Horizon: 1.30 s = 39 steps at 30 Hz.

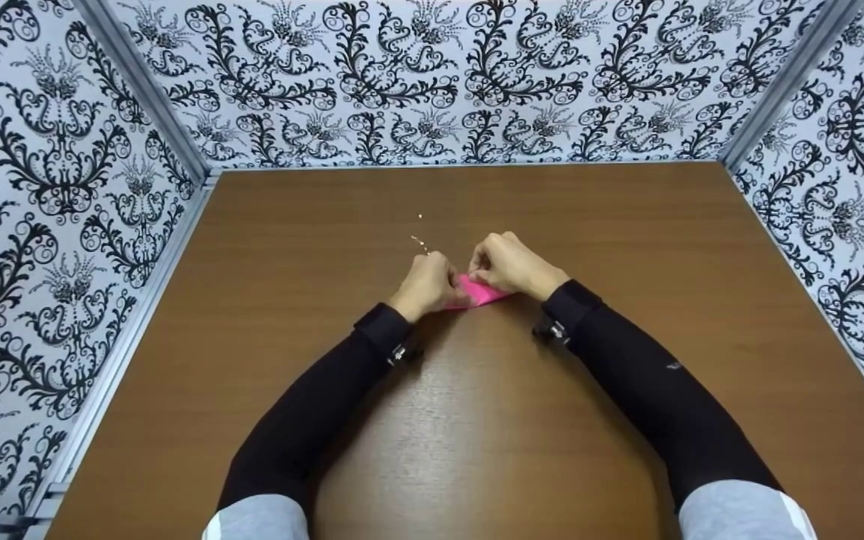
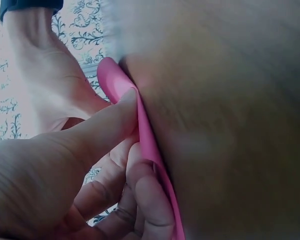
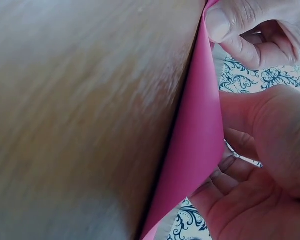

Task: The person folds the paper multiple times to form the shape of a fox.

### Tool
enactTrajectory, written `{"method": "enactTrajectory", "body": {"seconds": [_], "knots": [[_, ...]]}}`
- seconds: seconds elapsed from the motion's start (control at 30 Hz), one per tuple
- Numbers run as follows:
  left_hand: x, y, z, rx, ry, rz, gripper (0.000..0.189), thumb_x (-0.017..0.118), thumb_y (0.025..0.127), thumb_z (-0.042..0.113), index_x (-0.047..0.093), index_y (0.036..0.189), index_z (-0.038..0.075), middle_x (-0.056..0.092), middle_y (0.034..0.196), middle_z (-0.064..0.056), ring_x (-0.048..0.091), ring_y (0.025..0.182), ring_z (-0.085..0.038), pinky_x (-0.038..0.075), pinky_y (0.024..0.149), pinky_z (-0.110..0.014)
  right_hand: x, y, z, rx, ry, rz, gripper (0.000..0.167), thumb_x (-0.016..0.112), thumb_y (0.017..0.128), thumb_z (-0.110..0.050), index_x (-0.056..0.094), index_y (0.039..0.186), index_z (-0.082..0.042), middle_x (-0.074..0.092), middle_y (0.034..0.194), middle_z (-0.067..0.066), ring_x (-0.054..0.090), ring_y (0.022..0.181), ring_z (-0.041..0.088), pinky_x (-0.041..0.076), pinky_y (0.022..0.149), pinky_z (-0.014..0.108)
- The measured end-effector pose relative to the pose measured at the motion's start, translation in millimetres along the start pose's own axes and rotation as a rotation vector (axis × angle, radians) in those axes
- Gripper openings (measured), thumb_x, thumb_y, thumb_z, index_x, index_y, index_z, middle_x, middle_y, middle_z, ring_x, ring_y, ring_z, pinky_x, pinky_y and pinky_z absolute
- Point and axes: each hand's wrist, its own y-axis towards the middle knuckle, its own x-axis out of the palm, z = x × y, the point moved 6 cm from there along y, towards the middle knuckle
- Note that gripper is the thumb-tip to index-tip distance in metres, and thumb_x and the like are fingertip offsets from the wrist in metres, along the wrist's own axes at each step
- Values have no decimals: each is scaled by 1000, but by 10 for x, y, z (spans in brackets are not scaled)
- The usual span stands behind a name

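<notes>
A pink sheet, apparently paper, stands partly raised and curved between the two hands near the middle of the table. My left hand pinches its left part; in the left wrist view the thumb presses the near face while bent fingers lie along the lower edge. At the other end my right hand holds the sheet's far side, and its fingertips are partly hidden behind the pink face in the right wrist view. Just beyond the left hand lies a thin beaded strand, partly covered by that hand.
A tiny white bead-like speck lies farther back on the brown wooden table. Patterned panels enclose the back and sides, with metal rails at the corners.
</notes>
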Motion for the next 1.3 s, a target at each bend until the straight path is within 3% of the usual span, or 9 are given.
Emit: {"method": "enactTrajectory", "body": {"seconds": [0.2,0.33,0.43,0.57,0.67,0.8,1.03,1.3], "knots": [[17,8,-15,24,54,3,31,105,85,37,88,71,15,87,82,-4,76,77,-21,62,67,-32,-1,-9,-13,-7,-2,13,4,88,100,-9,91,99,-8,89,96,8,81,88,28,68,87,44],[246,216,-312,61,78,23,41,106,80,47,78,58,27,77,66,9,73,71,-16,60,64,-28,13,-6,-6,-12,4,14,4,88,100,-10,92,99,-8,89,96,8,81,90,28,69,89,45],[311,264,-406,70,70,12,42,105,83,45,75,57,28,72,62,13,69,70,-14,59,66,-27,20,-9,1,-1,10,13,4,88,100,-10,92,100,-8,90,97,9,81,91,29,69,90,46],[68,6,-189,55,26,-23,33,104,87,32,82,68,16,78,69,3,67,70,-15,62,72,-33,31,-12,6,16,13,5,4,89,101,-11,92,102,-8,90,98,9,81,90,28,68,89,44],[-36,-128,-128,59,-5,-26,28,105,88,27,86,75,11,84,77,-3,65,69,-13,60,72,-31,32,-11,-4,5,7,8,5,87,101,-9,92,100,-8,89,95,8,79,87,25,66,85,40],[-90,-207,-151,50,-10,-24,23,104,89,25,89,80,10,87,84,-6,64,70,-11,57,70,-26,17,-17,-24,-12,1,18,7,86,100,-7,91,96,-7,87,92,8,75,86,24,60,82,37],[-162,-262,-257,26,8,-33,24,104,88,24,88,80,9,88,86,-9,66,71,-12,61,72,-29,27,-26,1,13,4,17,6,86,101,-7,92,100,-8,88,95,8,79,90,27,66,88,43],[-217,-325,-341,-10,-4,-38,21,104,88,23,89,83,9,88,89,-10,69,70,-14,65,73,-30,44,-10,12,14,22,19,7,86,101,-7,91,97,-8,88,94,8,78,90,24,66,88,41]]}}
